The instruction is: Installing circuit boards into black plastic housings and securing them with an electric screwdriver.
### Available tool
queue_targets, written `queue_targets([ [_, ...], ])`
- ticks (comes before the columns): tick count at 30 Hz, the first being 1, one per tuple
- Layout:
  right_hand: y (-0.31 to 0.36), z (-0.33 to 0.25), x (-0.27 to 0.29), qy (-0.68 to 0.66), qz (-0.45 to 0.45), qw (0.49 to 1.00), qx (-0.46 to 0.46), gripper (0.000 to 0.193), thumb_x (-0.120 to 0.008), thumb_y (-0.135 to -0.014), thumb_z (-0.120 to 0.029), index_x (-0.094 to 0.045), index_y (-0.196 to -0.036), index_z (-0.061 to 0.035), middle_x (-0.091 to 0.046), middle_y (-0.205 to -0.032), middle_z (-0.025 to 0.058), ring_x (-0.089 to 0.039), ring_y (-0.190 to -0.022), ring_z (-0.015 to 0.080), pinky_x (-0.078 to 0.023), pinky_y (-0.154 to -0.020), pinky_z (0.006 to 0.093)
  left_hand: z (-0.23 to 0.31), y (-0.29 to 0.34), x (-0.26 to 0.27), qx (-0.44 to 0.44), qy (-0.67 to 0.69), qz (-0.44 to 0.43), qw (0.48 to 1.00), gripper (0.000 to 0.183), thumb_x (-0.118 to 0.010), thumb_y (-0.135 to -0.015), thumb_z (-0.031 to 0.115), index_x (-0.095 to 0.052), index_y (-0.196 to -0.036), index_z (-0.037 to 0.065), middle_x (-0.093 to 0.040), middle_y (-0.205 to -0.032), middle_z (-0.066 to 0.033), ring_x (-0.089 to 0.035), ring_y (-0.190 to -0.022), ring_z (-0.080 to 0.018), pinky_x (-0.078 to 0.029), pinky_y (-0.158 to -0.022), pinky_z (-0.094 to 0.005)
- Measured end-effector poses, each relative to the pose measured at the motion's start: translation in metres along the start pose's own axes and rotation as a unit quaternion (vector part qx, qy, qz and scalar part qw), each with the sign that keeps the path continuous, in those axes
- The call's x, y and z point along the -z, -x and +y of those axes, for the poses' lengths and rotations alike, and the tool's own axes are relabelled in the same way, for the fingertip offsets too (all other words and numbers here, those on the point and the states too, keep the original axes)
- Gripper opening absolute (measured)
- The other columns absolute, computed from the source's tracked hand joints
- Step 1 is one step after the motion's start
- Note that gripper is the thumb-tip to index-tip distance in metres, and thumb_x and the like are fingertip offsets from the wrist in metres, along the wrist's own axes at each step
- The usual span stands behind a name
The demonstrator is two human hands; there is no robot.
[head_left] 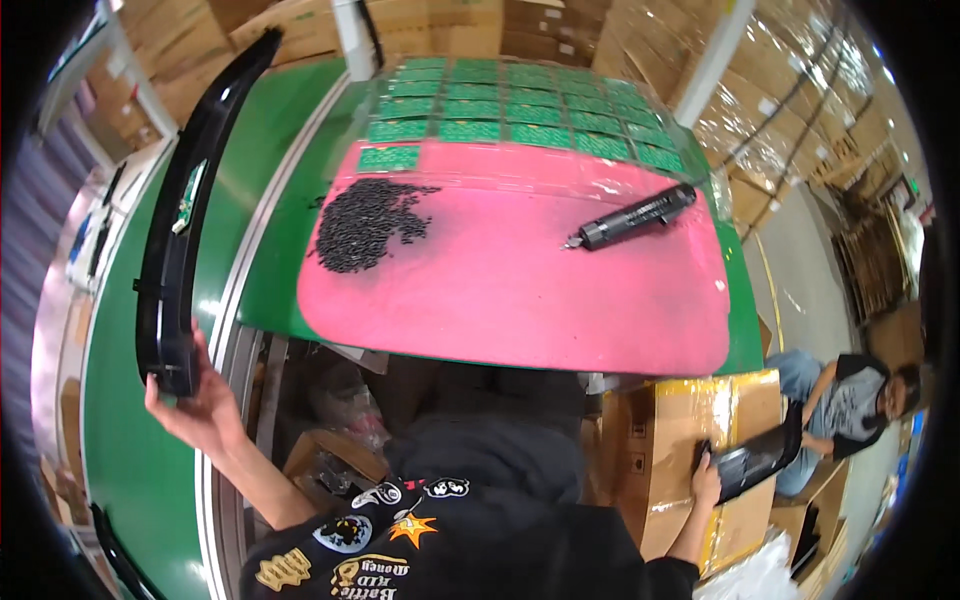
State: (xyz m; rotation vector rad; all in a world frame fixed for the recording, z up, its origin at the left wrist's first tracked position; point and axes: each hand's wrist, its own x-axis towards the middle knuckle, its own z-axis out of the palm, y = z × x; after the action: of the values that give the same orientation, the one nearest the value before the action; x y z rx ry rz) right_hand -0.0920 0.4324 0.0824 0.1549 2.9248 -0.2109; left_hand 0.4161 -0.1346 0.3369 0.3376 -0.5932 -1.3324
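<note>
My left hand [205,410] grips the lower end of a long, curved black plastic housing [163,310], held upright over the green belt at the left. A small green circuit board [188,200] sits inside its channel. Out at the right, my right hand [707,484] is closed on the near end of another black plastic housing [757,462], in front of a cardboard box. On the pink mat [500,310] between my arms lie a heap of small black screws [360,225] and a black electric screwdriver [635,217], its tip pointing left.
Rows of green circuit boards [470,110] lie in clear trays behind the mat. A taped cardboard box [690,400] stands at the right. Near it sits a person [850,400] whose hands are close to the right housing; contact is unclear. The green belt [130,480] runs along my left.
</note>
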Motion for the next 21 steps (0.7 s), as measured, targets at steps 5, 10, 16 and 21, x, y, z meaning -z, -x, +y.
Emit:
queue_targets([
  [5, 0.005, -0.003, 0.028, -0.124, -0.125, 0.966, -0.188, 0.090, -0.028, -0.086, -0.076, -0.058, -0.105, 0.0060, -0.062, -0.069, 0.0158, -0.062, -0.047, 0.0266, -0.045, -0.035, 0.0386, -0.005, -0.033, 0.024, -0.013, 0.052, 0.110, 0.993, 0.046, -0.064, -0.087, 0.026, -0.054, -0.122, -0.004, -0.062, -0.118, -0.0150, -0.054, -0.117, -0.0394, -0.059, -0.059, -0.0230],
  [10, -0.018, -0.003, 0.015, -0.106, -0.072, 0.977, -0.169, 0.052, -0.055, -0.086, -0.040, -0.053, -0.102, 0.0095, -0.060, -0.067, 0.0175, -0.055, -0.042, 0.0252, -0.045, -0.034, 0.0370, -0.016, -0.081, 0.063, 0.007, 0.086, 0.051, 0.995, 0.062, -0.060, -0.091, 0.037, -0.041, -0.132, -0.005, -0.050, -0.131, -0.0185, -0.047, -0.124, -0.0375, -0.058, -0.080, -0.0310],
  [16, -0.083, 0.095, -0.003, -0.188, 0.205, 0.956, 0.093, 0.020, -0.052, -0.090, -0.012, -0.051, -0.097, 0.0060, -0.058, -0.079, 0.0146, -0.056, -0.072, 0.0193, -0.047, -0.066, 0.0332, -0.057, -0.077, 0.033, 0.180, -0.052, -0.048, 0.981, 0.063, -0.042, -0.099, 0.032, -0.017, -0.141, -0.007, -0.037, -0.143, -0.0267, -0.046, -0.128, -0.0323, -0.052, -0.084, -0.0312],
  [21, 0.066, -0.053, 0.089, -0.341, 0.267, 0.860, 0.270, 0.039, -0.055, -0.097, -0.022, -0.046, -0.120, 0.0083, -0.055, -0.096, 0.0105, -0.049, -0.080, 0.0151, -0.043, -0.069, 0.0281, -0.105, -0.039, -0.023, 0.101, -0.255, -0.167, 0.947, 0.036, -0.048, -0.096, 0.022, -0.047, -0.123, -0.001, -0.058, -0.082, -0.0080, -0.055, -0.074, -0.0132, -0.044, -0.065, -0.0252],
])
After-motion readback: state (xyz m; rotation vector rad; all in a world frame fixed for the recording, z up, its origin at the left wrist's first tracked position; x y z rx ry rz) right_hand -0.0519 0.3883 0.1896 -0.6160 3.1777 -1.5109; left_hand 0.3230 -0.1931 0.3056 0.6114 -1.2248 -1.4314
